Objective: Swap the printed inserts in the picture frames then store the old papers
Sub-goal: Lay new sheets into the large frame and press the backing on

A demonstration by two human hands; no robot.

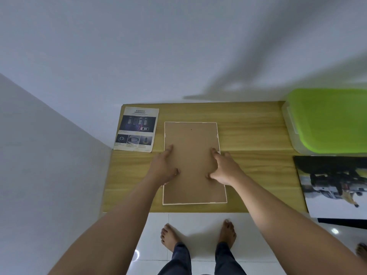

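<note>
Our left hand (165, 165) lies flat and our right hand (224, 167) presses with bent fingertips, neither gripping, on the face-down picture frame (190, 139) mid-picture. We judge it light, stiff, probably fragile underneath: lift it by its side edges.

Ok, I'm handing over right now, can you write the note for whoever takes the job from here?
Left hand: fingers flat on the left side of the frame. Right hand: bent fingers at its right edge; pinching anything, cannot tell.
Frame lies face down on the table, brown backing up. SAFETY sheet lies loose beside it, far left. Large photo at the right edge; green-lidded box behind that, lid on.
Done: cannot tell whether this insert is swapped. To do: finish the frames, store the old papers.
</note>
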